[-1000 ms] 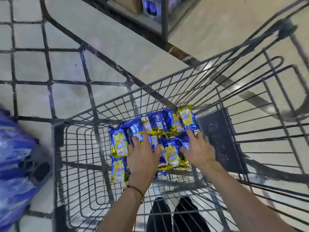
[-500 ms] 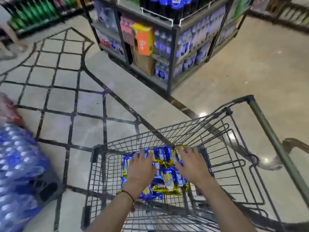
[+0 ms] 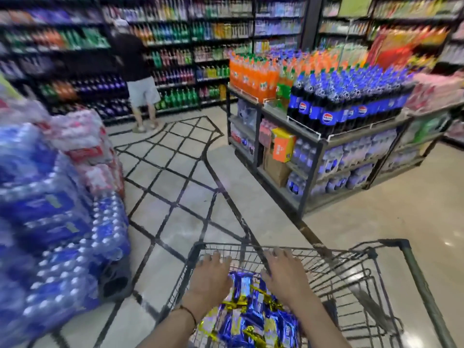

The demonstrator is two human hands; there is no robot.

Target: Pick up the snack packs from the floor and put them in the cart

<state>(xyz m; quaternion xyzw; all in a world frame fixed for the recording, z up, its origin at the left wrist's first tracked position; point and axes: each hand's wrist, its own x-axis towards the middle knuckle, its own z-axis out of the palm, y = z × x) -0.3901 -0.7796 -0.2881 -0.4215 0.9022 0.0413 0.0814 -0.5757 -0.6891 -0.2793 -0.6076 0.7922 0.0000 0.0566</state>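
Several blue and gold snack packs (image 3: pixel 253 317) lie in a heap inside the wire shopping cart (image 3: pixel 361 280) at the bottom of the view. My left hand (image 3: pixel 211 280) hovers over the left side of the heap, fingers spread and straight. My right hand (image 3: pixel 283 275) is over the right side, fingers also spread, palm down. Neither hand grips a pack. Whether the palms touch the packs is unclear. The cart's handle (image 3: pixel 421 292) runs down the right.
Stacked shrink-wrapped bottle packs (image 3: pixel 55 222) crowd the left. A metal display rack (image 3: pixel 313 146) with cola and orange soda bottles stands ahead on the right. A person (image 3: pixel 138 79) stands at the far drinks shelves. Tiled floor (image 3: pixel 175 184) with black lines lies ahead.
The view has tilted up from the cart's bottom to the aisle. Both hands have lifted slightly and drawn apart above the packs, which stay in the cart.
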